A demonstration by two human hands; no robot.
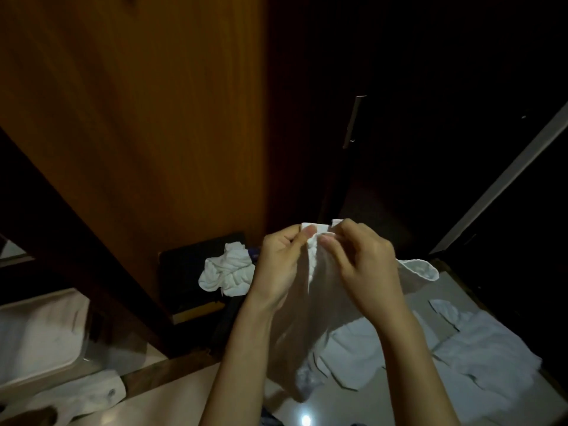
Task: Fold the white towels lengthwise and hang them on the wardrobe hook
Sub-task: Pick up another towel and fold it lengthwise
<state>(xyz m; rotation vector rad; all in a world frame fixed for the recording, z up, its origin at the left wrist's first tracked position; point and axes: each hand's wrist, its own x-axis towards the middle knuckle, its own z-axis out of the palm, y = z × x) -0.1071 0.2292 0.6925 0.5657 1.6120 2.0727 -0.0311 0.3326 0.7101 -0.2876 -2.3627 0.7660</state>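
held towel (319, 290) – white | crumpled towel (227, 269) – white | wardrobe panel (138, 118) – orange-brown woodgrain

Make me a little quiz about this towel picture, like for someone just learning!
1. True or false: both hands hold the same towel.
2. Where is the crumpled towel? A) left of the left hand B) on the wood door C) in the right hand
3. Fill in: the hands pinch the towel along its ____ edge.

Key
1. True: the two grips sit close together on it.
2. A: it lies on something dark beside the door.
3. Top: the rest hangs down between the arms.
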